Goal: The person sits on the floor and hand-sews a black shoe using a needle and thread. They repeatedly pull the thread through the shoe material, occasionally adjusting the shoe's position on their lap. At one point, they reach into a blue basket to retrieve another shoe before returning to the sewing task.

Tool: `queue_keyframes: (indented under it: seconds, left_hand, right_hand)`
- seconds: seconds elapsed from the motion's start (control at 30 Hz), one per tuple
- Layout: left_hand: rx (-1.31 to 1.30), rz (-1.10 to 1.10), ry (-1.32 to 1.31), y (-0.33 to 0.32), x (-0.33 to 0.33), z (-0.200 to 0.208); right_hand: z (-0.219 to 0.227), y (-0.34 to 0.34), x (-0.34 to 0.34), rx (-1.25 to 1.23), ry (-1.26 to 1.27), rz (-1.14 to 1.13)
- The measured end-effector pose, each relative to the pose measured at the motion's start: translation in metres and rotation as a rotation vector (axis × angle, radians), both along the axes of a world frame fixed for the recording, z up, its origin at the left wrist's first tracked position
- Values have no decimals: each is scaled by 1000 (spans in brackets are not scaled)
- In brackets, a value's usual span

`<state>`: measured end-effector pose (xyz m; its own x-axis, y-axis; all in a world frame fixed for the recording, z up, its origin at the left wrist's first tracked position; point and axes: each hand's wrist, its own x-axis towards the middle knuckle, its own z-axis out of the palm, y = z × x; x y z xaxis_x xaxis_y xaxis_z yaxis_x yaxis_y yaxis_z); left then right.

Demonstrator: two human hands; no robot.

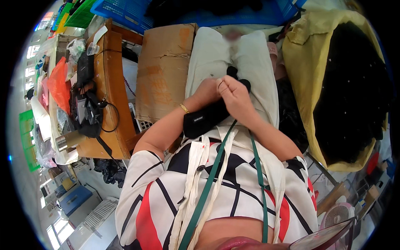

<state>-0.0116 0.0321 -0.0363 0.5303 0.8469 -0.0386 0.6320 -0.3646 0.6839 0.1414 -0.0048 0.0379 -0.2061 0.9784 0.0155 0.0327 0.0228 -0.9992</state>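
Note:
Over my lap, my left hand (205,92) and my right hand (236,99) meet with their fingers pinched together. Beneath them lies a soft black fabric piece (204,121), padded-looking, with a small pale label; I cannot tell its exact kind. One end of it spreads out below my left wrist, and its other black end shows past my right fingers. A thin dark line, perhaps a cord or thread, runs at my fingertips. Both hands close on this piece, though the fingers partly hide where they grip. A whitish apron (258,62) covers my legs.
A cardboard box (164,71) stands by my left leg, beside a wooden table (112,141) bearing a black bag (87,112) and a metal cup (70,141). Ahead is a blue plastic basket (121,12). To my right, a yellow sack (306,83) holds black pieces (350,96).

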Motion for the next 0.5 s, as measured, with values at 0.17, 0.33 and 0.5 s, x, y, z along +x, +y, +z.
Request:
queue_keyframes:
  seconds: [0.17,0.33,0.5]
  left_hand:
    - [-62,-59,-39,11,-3,18]
    - [-137,44,-88,22,-6,69]
    - [-383,-1,149,25,24,81]
  right_hand:
    - [10,18,42,488,-298,-292]
    - [17,10,70,690,-558,-313]
    - [22,-6,61,880,-659,-255]
